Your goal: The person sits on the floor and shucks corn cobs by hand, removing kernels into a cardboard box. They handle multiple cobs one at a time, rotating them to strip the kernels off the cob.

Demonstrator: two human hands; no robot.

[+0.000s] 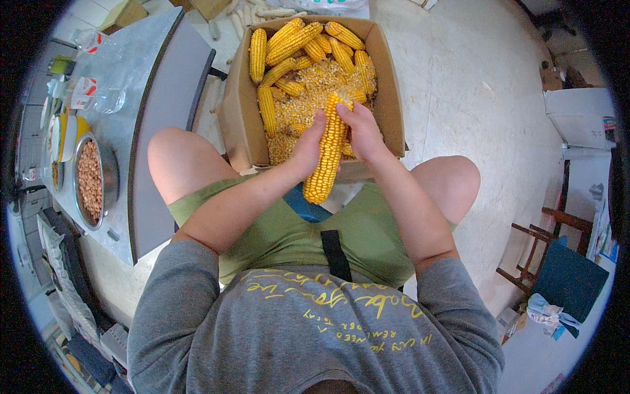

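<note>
Both of my hands hold one large ear of dried yellow corn [327,152], tilted over the near edge of a cardboard box. My left hand [309,150] grips its left side around the middle. Near the far tip, my right hand [362,129] has its thumb pressed on the kernels; some of its fingers are hidden behind the ear. The cardboard box [392,98] stands on the floor between my knees. Inside it lie loose corn kernels [290,115] and several whole ears [295,43], mostly along the far and left sides.
At left, a table [147,64] carries a metal bowl of brown nuts or beans [89,182], a yellow-and-white container [69,138] and plastic bottles [108,100]. Bare cobs [246,15] lie on the floor beyond the box. A wooden chair [529,251] stands at right.
</note>
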